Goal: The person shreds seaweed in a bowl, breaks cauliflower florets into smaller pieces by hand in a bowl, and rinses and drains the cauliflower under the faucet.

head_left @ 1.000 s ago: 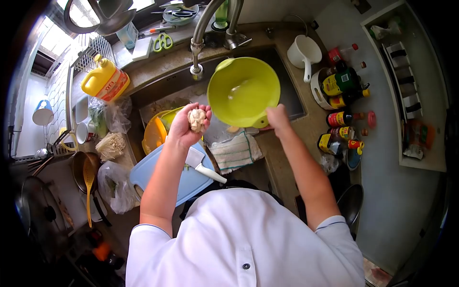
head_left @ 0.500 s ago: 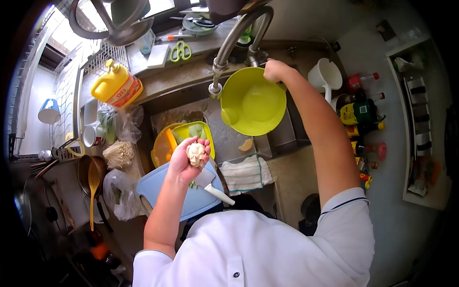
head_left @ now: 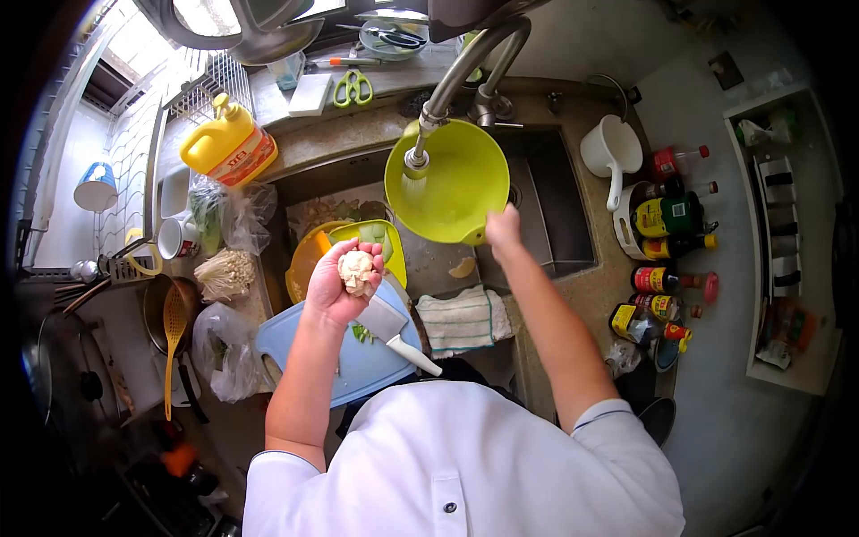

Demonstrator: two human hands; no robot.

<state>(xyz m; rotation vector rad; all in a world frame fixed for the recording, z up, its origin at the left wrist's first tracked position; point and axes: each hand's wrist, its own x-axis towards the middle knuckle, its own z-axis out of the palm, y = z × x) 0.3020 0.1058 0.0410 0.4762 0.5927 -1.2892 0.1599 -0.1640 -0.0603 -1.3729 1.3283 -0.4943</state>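
My left hand point(head_left: 333, 285) is cupped, palm up, around a pale lumpy clump point(head_left: 355, 272) whose exact kind I cannot tell. It is above a light blue cutting board point(head_left: 304, 353), where a white-handled cleaver point(head_left: 391, 328) lies beside chopped green bits. My right hand point(head_left: 504, 229), slightly blurred, is closed at the lower right rim of a lime-green bowl point(head_left: 470, 179), by its tab. The bowl is under the faucet point(head_left: 417, 161) in the sink, and water falls into it.
An orange basket point(head_left: 304, 261) and a lime tray point(head_left: 394, 246) stand in the sink's left part. A striped cloth point(head_left: 463, 318) hangs over the front edge. Enoki mushrooms point(head_left: 225, 274) and plastic bags point(head_left: 225, 353) lie left. Bottles point(head_left: 669, 215) and a white dipper point(head_left: 611, 145) line the right.
My right hand has left the faucet lever and come down to the bowl's rim. The bowl has turned and shifted left under the spout, and water now runs. My left hand still holds the pale clump.
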